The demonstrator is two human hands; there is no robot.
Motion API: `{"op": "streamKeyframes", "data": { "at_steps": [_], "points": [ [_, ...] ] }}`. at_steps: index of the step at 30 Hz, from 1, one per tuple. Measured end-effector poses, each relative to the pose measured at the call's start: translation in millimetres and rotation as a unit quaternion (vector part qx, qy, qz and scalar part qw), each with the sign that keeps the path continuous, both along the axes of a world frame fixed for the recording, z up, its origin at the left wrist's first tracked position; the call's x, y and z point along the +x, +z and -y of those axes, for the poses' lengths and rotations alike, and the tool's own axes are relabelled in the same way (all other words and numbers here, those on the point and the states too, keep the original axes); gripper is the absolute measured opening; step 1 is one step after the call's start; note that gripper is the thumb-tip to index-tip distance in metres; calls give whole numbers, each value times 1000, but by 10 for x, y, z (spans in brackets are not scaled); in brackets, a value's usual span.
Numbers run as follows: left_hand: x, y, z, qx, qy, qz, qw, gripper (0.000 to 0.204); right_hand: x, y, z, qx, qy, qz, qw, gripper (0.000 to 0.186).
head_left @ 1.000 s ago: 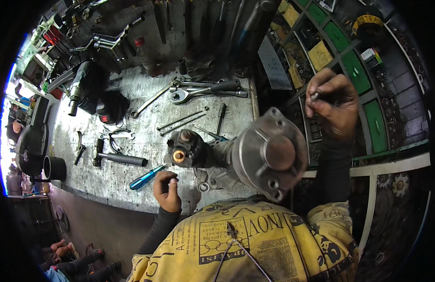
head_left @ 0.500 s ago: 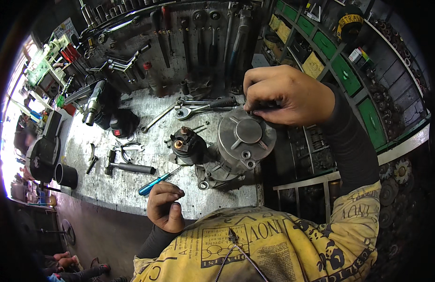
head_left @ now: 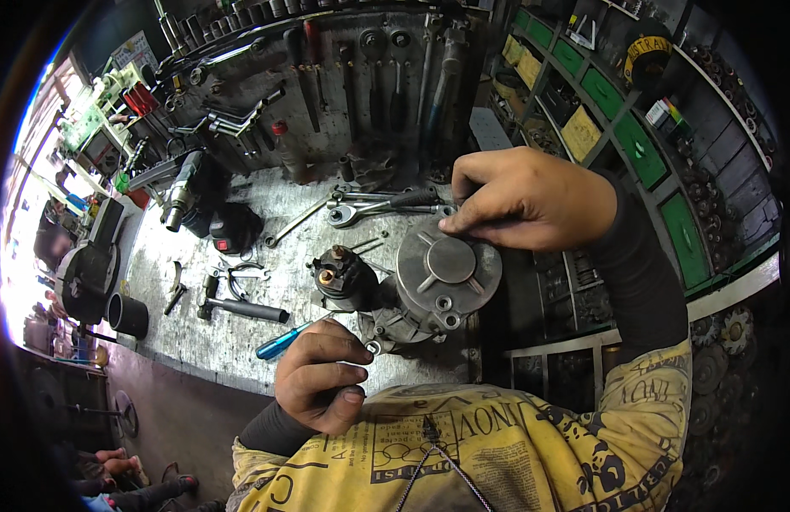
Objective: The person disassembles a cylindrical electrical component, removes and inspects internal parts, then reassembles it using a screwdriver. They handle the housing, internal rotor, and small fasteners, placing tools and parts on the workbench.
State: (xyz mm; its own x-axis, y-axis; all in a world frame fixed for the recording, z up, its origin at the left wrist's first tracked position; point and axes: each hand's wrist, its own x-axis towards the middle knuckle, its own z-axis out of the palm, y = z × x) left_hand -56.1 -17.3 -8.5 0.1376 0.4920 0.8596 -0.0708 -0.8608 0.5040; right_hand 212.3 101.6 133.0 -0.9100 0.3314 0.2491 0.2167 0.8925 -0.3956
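A starter motor (head_left: 403, 312) stands on its end on the worn metal-topped bench. Its round grey end cap (head_left: 451, 258) faces up, and the dark solenoid (head_left: 345, 290) with copper-coloured studs is at its left side. My right hand (head_left: 531, 198) is over the cap's far rim, thumb and fingers pinched close to the metal; whatever they grip is hidden. Beside the motor's near mounting ear, my left hand (head_left: 322, 375) hovers with fingers half curled and apart, nothing visible in it. A blue-handled screwdriver (head_left: 280, 341) lies partly behind that hand.
Beyond the motor lie a ratchet (head_left: 369, 210) and a long wrench (head_left: 297, 219). To the left are a hammer (head_left: 241, 307), a cordless impact wrench (head_left: 188, 192) and a black pipe-shaped piece (head_left: 127, 315). Shelving with green drawers (head_left: 638, 152) borders the bench at right.
My left hand has moved right and nearer the motor's mounting ear, its fingers loosening apart. My right hand remains pinched at the cap's far rim, tilted slightly. The view has shifted a little.
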Motion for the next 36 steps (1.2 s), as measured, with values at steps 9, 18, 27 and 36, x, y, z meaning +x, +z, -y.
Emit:
{"op": "streamKeyframes", "data": {
  "at_steps": [9,18,27,36],
  "points": [
    [-18,-34,77,-31,6,-17,999,13,83,167,39,-96,-54,31,993,37],
    [59,9,15,-48,-13,-1,999,15,-203,63,420,31,61,-93,993,17],
    [77,2,96,-61,-5,-7,998,18,-262,-45,485,116,90,-54,988,15],
    [43,-38,117,-46,-15,4,999,15,-261,-353,533,156,47,-173,971,20]
  ]
}}
